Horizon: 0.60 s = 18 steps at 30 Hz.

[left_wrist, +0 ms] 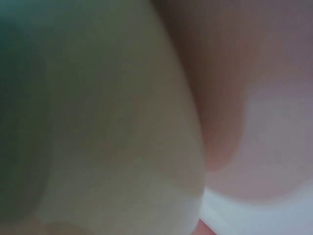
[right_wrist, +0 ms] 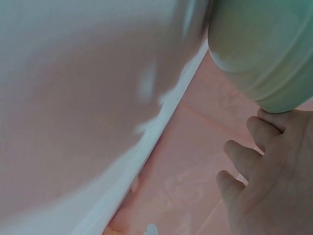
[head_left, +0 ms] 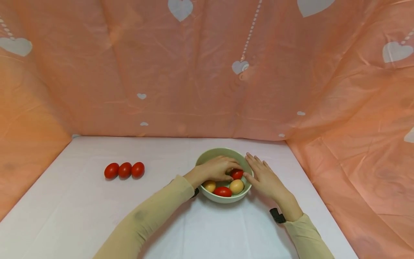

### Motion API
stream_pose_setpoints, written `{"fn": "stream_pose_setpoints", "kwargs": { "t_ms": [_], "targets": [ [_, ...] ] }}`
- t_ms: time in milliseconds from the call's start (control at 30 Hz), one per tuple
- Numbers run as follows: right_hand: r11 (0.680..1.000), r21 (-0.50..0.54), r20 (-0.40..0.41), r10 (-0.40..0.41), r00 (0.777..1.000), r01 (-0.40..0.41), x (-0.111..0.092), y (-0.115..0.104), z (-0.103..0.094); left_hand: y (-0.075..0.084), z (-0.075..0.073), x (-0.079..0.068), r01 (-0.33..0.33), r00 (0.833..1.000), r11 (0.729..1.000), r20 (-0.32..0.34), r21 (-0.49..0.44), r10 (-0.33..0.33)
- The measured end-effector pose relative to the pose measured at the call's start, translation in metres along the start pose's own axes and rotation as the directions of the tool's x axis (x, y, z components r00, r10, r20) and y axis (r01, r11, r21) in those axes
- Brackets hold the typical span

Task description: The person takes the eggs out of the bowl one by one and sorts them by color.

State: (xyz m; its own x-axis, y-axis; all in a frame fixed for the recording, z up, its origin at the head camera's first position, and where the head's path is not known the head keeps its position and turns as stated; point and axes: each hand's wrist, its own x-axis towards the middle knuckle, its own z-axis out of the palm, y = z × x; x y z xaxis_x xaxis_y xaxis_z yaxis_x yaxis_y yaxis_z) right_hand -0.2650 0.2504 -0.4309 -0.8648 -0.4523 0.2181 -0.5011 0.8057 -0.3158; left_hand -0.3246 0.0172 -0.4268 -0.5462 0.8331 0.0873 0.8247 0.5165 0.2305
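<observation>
A pale green bowl (head_left: 223, 200) stands on the table and holds red and yellow egg-shaped pieces. My left hand (head_left: 216, 168) reaches in over its left rim, fingers bent. Its thumb and fingertips close about a red egg-shaped piece (head_left: 237, 175) at the bowl's right side. In front of that lie a yellow one (head_left: 237, 186), another red one (head_left: 222, 191) and a second yellow one (head_left: 209, 186). My right hand (head_left: 266, 178) rests against the right side of the bowl (right_wrist: 266, 54), fingers extended. Blur fills most of the left wrist view.
Three red egg-shaped pieces (head_left: 125, 170) lie in a row on the white tablecloth (head_left: 97, 208), left of the bowl. Orange cloth (head_left: 181, 90) with white hearts hangs behind the table and at both sides.
</observation>
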Motion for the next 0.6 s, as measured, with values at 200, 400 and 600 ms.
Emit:
{"fn": "stream_pose_setpoints", "kwargs": {
  "t_ms": [200, 400, 600],
  "targets": [
    [1.000, 0.000, 0.005, -0.005, 1.000, 0.005, -0.0010, -0.0005, 0.0008, 0.0002, 0.0002, -0.0025, 0.003, 1.000, 1.000, 0.004, -0.027, -0.003],
    [1.000, 0.002, 0.001, -0.002, 1.000, 0.002, -0.0011, -0.0010, 0.0003, 0.0004, -0.0021, -0.0048, 0.009, 1.000, 1.000, 0.012, -0.030, -0.008],
    [1.000, -0.002, 0.003, -0.002, 1.000, 0.002, -0.0001, -0.0002, -0.0004, 0.0016, -0.0066, -0.0077, 0.014, 1.000, 0.999, 0.008, -0.044, -0.013]
  ]
}}
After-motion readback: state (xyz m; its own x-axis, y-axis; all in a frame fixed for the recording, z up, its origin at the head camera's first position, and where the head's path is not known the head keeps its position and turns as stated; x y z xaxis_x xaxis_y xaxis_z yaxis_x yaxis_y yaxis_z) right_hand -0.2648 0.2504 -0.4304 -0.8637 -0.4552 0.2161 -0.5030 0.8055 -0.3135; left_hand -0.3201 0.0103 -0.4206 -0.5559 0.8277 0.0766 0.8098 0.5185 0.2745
